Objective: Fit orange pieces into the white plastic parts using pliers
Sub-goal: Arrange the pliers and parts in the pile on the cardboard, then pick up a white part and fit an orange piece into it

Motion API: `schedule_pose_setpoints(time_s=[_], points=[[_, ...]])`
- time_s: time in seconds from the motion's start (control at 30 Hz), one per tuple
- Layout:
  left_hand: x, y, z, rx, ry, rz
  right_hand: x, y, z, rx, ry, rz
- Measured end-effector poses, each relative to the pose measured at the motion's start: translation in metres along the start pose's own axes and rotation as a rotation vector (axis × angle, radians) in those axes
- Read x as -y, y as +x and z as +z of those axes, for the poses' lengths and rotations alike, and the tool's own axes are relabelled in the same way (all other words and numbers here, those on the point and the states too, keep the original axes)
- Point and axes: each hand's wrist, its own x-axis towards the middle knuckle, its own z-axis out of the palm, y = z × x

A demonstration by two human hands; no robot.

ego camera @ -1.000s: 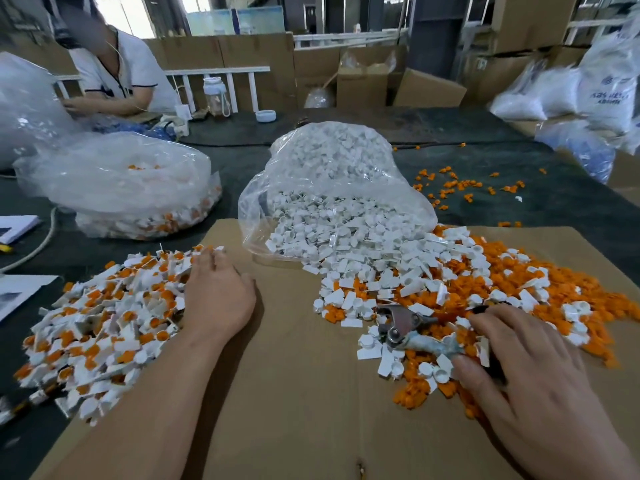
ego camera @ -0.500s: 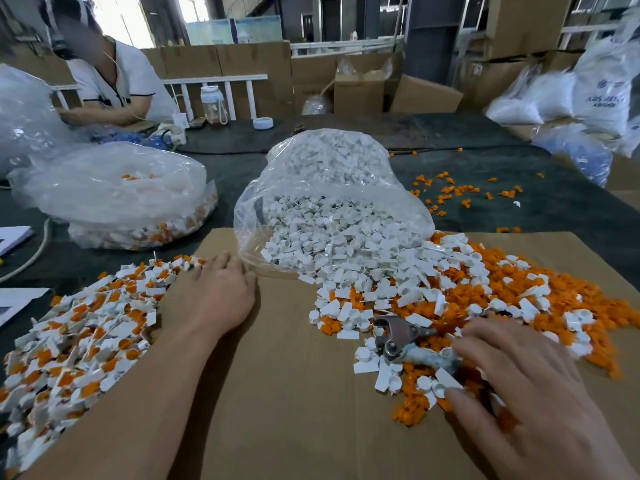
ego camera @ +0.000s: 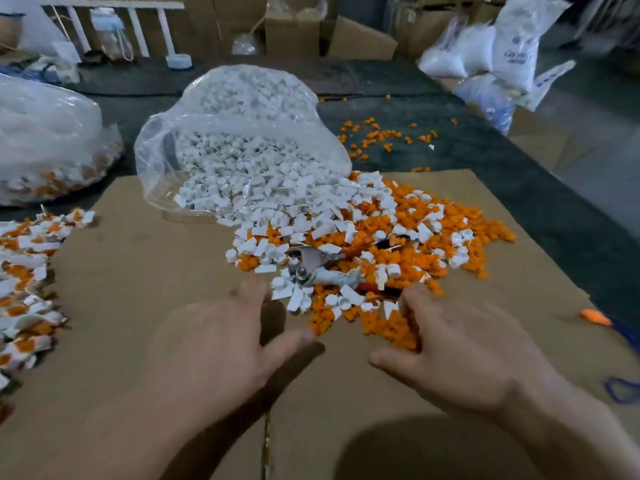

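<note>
Grey metal pliers [ego camera: 311, 266] lie in a mixed heap of orange pieces [ego camera: 415, 220] and white plastic parts [ego camera: 263, 209] on a cardboard sheet [ego camera: 138, 271]; their handles are half buried. My left hand [ego camera: 221, 344] hovers just below and left of the pliers, fingers spread and holding nothing. My right hand [ego camera: 460, 348] reaches in from the right, with its fingertips at the near edge of the heap; the fingers are relaxed and hold nothing.
A clear bag [ego camera: 242, 133] spills white parts onto the cardboard. Assembled white-and-orange parts [ego camera: 24, 282] are piled at the left edge, and another bag [ego camera: 45, 143] lies behind them. Loose orange pieces [ego camera: 377, 136] dot the dark table. An orange-tipped tool [ego camera: 595, 317] lies at the right.
My left hand left the assembled pile and came across to the middle, near the pliers. My right hand drew back off the pliers' handles. The camera tilted down and right.
</note>
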Motion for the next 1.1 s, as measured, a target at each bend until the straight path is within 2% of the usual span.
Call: schedule_pose_setpoints(time_s=[0.07,0.27,0.5,0.63,0.8,0.97,1.1], points=[[-0.011,-0.003,0.009,0.053,0.017,0.016,0.008,0.000,0.007,-0.009,0.010,-0.059],[-0.026,0.014,0.022,-0.167,0.041,0.056,0.027,0.016,0.026,-0.256,0.083,-0.186],[-0.018,0.018,0.027,-0.111,-0.288,0.060,0.032,0.033,0.026,-0.282,0.042,-0.252],[-0.010,0.016,0.030,-0.084,-0.466,0.066,0.039,0.042,0.023,-0.333,0.112,-0.229],[-0.019,0.017,0.031,-0.215,-0.491,0.099,0.044,0.043,0.030,-0.387,0.187,-0.252],[-0.019,0.023,0.035,-0.307,-0.524,0.099,0.034,0.048,0.033,-0.413,0.379,-0.223],[-0.017,0.025,0.038,-0.338,-0.578,0.080,0.024,0.047,0.041,-0.385,0.704,-0.133]])
